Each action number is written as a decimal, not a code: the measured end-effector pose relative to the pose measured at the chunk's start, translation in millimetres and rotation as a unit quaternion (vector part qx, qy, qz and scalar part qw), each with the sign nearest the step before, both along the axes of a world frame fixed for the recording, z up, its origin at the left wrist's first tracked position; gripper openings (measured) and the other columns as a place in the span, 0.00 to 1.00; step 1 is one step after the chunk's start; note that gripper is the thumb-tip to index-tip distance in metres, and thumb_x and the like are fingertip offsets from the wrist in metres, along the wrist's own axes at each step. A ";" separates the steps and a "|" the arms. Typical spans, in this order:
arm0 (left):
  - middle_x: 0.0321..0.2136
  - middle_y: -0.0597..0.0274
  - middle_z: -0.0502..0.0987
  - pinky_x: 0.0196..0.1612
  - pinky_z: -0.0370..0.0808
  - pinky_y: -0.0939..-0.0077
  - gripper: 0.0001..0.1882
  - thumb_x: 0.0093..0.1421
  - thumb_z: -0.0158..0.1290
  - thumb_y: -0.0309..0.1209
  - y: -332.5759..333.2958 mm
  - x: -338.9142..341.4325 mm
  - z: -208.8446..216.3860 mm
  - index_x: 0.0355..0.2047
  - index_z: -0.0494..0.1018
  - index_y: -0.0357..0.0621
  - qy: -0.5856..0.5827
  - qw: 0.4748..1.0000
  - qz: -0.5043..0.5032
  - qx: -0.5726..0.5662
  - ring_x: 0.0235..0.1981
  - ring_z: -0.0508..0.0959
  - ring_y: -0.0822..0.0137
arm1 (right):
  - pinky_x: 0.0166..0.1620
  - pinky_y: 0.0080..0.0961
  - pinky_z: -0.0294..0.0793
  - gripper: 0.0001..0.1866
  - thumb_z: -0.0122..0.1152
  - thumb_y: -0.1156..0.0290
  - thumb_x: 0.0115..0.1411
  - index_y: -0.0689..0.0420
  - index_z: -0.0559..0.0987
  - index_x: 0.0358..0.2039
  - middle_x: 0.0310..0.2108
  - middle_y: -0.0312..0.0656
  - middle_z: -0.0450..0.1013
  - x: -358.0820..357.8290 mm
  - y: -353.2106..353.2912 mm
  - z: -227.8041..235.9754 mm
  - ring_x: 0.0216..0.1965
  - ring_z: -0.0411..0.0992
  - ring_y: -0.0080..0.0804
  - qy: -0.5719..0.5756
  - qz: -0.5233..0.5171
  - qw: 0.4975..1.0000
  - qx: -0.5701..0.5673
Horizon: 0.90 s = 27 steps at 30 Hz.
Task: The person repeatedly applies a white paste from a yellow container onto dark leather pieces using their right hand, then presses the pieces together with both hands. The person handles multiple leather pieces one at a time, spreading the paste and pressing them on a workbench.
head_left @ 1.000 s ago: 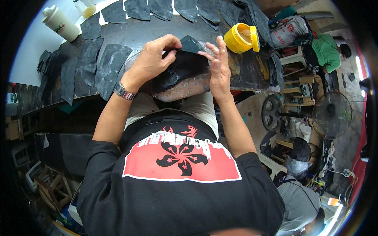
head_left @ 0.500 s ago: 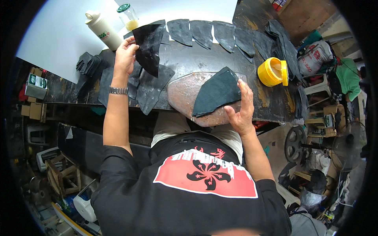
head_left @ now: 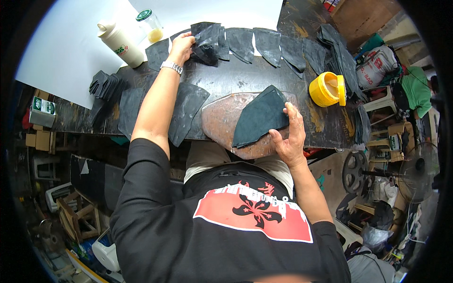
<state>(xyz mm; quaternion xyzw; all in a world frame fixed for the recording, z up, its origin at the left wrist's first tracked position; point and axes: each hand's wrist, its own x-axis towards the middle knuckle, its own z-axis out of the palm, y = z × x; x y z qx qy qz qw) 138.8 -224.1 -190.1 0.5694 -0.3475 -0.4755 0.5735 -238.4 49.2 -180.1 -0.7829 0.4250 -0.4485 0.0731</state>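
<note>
At the far side of the table my left hand [head_left: 181, 46] pinches the edge of a glossy black leather piece [head_left: 206, 49], held over a row of similar cut pieces. Beside it in that row lies another dark piece [head_left: 239, 43]. My right hand [head_left: 291, 137] has its thumb and fingers apart, the tips touching the right edge of a dark leather panel [head_left: 260, 115]. That panel lies on a reddish-brown stone slab [head_left: 218, 118] at the table's near edge. More leather pieces [head_left: 188, 111] lie under and beside my left forearm.
An open yellow tub [head_left: 324, 88] stands to the right of the slab. At the back left are a cream bottle [head_left: 120, 45] and a green-lidded glass jar [head_left: 150, 26]. A folded dark stack [head_left: 104, 85] sits at left. A fan [head_left: 417, 165] stands at lower right.
My left hand has moved away and to the right, carrying the black leather piece to the far row. My right hand stays by the panel on the slab.
</note>
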 end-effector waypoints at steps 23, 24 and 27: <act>0.59 0.41 0.70 0.65 0.68 0.54 0.27 0.63 0.51 0.33 64.4 -73.8 39.5 0.63 0.67 0.45 -0.545 0.801 -0.032 -0.243 0.62 0.69 0.42 | 0.60 0.41 0.68 0.30 0.69 0.59 0.59 0.56 0.76 0.61 0.56 0.51 0.72 5.2 1.3 12.4 0.56 0.70 0.50 0.012 -0.029 0.999 0.011; 0.58 0.42 0.71 0.65 0.68 0.55 0.27 0.63 0.52 0.35 83.8 -82.2 46.5 0.63 0.67 0.45 -0.524 0.806 -0.057 -0.269 0.62 0.69 0.43 | 0.60 0.41 0.68 0.29 0.69 0.60 0.59 0.55 0.76 0.60 0.56 0.51 0.72 5.7 1.8 13.0 0.56 0.70 0.50 0.012 -0.036 0.999 0.018; 0.59 0.47 0.73 0.57 0.75 0.59 0.35 0.62 0.62 0.44 160.6 -105.0 57.7 0.66 0.66 0.46 -0.432 0.822 -0.252 -0.273 0.51 0.79 0.55 | 0.57 0.39 0.70 0.24 0.69 0.67 0.59 0.56 0.79 0.56 0.53 0.50 0.73 5.1 1.7 16.5 0.53 0.72 0.48 -0.017 -0.043 0.999 0.018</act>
